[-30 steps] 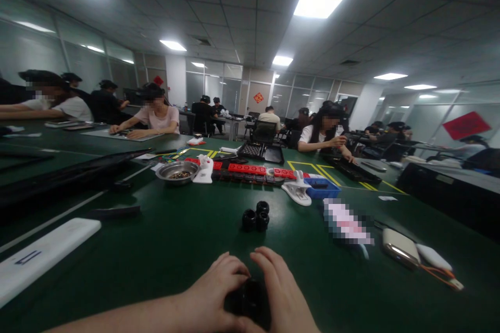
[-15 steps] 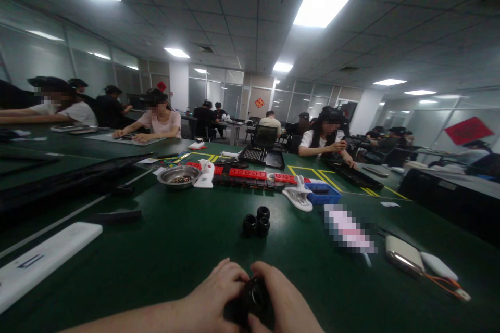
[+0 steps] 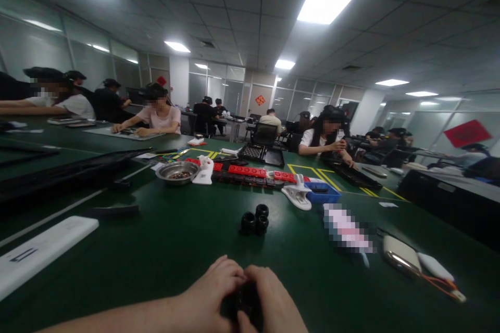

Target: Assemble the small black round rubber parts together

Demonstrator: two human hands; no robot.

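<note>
Left hand (image 3: 211, 291) and right hand (image 3: 276, 299) together, clamped round a black piece (image 3: 250, 301), toward the near edge of the worktop (image 3: 156, 250)! Looks like a two-handed working step; the next move probably calls for a steady grip. Three round black parts (image 3: 262, 223) cluster farther in.

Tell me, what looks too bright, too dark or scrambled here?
Head view: the ceiling lights glare white; same head view: the black object between left hand and right hand shows little detail, and a pink-and-white item is pixelated.
</note>
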